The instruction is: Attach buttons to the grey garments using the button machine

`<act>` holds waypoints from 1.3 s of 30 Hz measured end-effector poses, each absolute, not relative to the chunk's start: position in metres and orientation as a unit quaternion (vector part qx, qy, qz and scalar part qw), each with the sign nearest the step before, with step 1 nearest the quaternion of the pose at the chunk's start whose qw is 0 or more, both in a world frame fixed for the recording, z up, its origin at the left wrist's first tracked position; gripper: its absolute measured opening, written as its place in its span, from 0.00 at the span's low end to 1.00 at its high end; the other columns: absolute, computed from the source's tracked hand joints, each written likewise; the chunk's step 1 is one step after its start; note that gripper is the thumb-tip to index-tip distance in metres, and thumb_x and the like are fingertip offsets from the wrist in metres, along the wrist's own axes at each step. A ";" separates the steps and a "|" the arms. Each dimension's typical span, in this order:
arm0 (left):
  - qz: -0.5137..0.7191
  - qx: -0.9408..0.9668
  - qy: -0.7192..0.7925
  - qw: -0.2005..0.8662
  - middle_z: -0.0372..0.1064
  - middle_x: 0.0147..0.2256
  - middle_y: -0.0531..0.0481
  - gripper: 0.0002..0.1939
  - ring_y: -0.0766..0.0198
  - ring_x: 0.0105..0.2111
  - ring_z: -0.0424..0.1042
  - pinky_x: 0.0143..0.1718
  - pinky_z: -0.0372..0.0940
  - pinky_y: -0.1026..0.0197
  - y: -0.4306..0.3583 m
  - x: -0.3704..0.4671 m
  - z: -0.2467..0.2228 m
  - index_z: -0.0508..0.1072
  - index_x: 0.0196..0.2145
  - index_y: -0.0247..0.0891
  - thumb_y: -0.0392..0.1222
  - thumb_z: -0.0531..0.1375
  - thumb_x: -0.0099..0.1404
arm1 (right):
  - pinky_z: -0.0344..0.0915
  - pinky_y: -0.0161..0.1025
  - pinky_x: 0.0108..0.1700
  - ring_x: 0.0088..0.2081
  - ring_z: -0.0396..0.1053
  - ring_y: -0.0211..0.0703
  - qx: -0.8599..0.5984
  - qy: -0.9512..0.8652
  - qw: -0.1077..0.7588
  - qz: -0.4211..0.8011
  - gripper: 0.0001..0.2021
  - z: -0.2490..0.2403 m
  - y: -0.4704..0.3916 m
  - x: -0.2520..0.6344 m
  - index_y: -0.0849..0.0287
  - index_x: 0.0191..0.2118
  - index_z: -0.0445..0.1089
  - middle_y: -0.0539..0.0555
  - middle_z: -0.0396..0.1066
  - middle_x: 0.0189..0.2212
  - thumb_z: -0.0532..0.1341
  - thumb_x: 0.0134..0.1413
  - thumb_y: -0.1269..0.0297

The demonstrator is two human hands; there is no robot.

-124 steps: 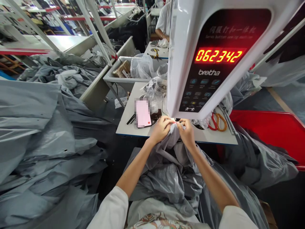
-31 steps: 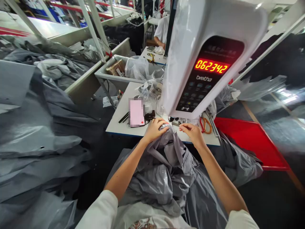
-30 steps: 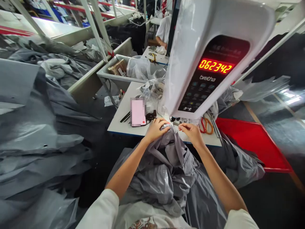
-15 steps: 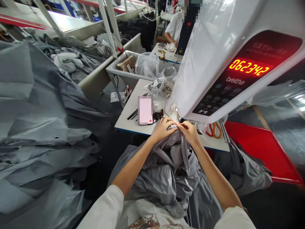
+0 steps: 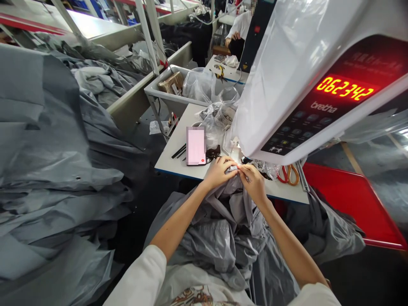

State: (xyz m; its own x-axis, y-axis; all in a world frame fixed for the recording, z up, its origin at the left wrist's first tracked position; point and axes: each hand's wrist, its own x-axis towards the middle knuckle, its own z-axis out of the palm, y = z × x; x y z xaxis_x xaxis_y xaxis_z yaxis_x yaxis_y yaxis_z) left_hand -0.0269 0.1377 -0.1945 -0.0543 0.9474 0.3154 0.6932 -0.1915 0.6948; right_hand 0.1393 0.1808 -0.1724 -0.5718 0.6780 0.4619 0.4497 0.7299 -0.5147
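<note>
Grey fabric (image 5: pixel 219 229) lies bunched over my lap and rises to the front edge of the white table (image 5: pixel 172 148). My left hand (image 5: pixel 219 172) is closed on its upper edge, fingers bent over it. Touching it from the right, my right hand (image 5: pixel 254 180) pinches the same edge with thumb and forefinger. The fingertips meet just before the white machine (image 5: pixel 255 119), whose panel shows red digits. A phone (image 5: pixel 196 146) with a lit pink screen lies left of my hands. Scissors (image 5: pixel 288 174) with red and orange handles lie to the right.
Large grey fabric sheets (image 5: pixel 57 170) hang at the left. A red tray (image 5: pixel 350 204) is at the right. Plastic bags (image 5: pixel 216 123) lie behind the phone, near a grey bin (image 5: pixel 159 89) holding a wrapped package. Another person's hand (image 5: pixel 235 36) shows at the back.
My right hand has turned slightly, its fingers more bunched at the fabric edge. The view has shifted a little. At the back, the other person's hand has risen, with dark material near it.
</note>
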 end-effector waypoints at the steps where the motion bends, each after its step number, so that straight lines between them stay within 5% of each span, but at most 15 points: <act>1: 0.388 0.668 0.614 0.162 0.65 0.48 0.52 0.13 0.59 0.48 0.63 0.53 0.60 0.57 0.138 -0.027 -0.195 0.72 0.46 0.47 0.47 0.58 0.64 | 0.66 0.46 0.50 0.46 0.69 0.47 -0.321 -0.875 0.324 0.163 0.15 -0.174 0.179 0.140 0.52 0.48 0.72 0.56 0.72 0.42 0.51 0.63 0.61; 7: 0.389 0.669 0.613 0.161 0.65 0.49 0.52 0.13 0.59 0.48 0.63 0.53 0.60 0.57 0.138 -0.027 -0.196 0.72 0.46 0.46 0.47 0.58 0.65 | 0.61 0.49 0.56 0.54 0.64 0.50 -0.316 -0.881 0.320 0.145 0.18 -0.182 0.169 0.143 0.54 0.56 0.67 0.59 0.68 0.51 0.51 0.63 0.63; 16: 0.388 0.670 0.613 0.160 0.65 0.49 0.52 0.13 0.60 0.48 0.63 0.53 0.59 0.57 0.137 -0.027 -0.195 0.72 0.46 0.46 0.48 0.57 0.65 | 0.66 0.44 0.46 0.41 0.69 0.45 -0.382 -0.774 0.421 0.278 0.11 -0.180 0.181 0.130 0.55 0.36 0.75 0.55 0.72 0.37 0.58 0.58 0.55; 20: 0.392 0.671 0.608 0.161 0.65 0.48 0.51 0.13 0.60 0.48 0.63 0.52 0.59 0.57 0.137 -0.027 -0.194 0.72 0.46 0.46 0.48 0.57 0.65 | 0.68 0.41 0.41 0.41 0.69 0.44 -0.395 -0.737 0.408 0.367 0.12 -0.182 0.186 0.130 0.57 0.35 0.74 0.55 0.71 0.38 0.61 0.53 0.53; 32: 0.387 0.672 0.612 0.158 0.65 0.48 0.52 0.14 0.59 0.48 0.63 0.53 0.59 0.57 0.137 -0.027 -0.194 0.72 0.47 0.46 0.48 0.58 0.65 | 0.67 0.41 0.43 0.44 0.69 0.44 -0.376 -0.774 0.390 0.327 0.13 -0.180 0.179 0.138 0.53 0.44 0.74 0.55 0.71 0.43 0.58 0.58 0.56; 39: 0.384 0.671 0.613 0.165 0.66 0.48 0.52 0.13 0.59 0.48 0.63 0.53 0.59 0.57 0.137 -0.027 -0.192 0.72 0.46 0.47 0.49 0.57 0.65 | 0.66 0.40 0.40 0.40 0.69 0.44 -0.391 -0.751 0.409 0.340 0.13 -0.173 0.182 0.134 0.57 0.36 0.73 0.55 0.72 0.38 0.58 0.56 0.53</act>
State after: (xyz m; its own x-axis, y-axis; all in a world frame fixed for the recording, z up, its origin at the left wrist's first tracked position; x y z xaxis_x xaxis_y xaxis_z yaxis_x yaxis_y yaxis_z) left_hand -0.0268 0.1372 -0.1916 -0.0458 0.9484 0.3136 0.6951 -0.1952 0.6919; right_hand 0.1342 0.1819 -0.1732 -0.3596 0.8654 0.3489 0.3087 0.4632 -0.8307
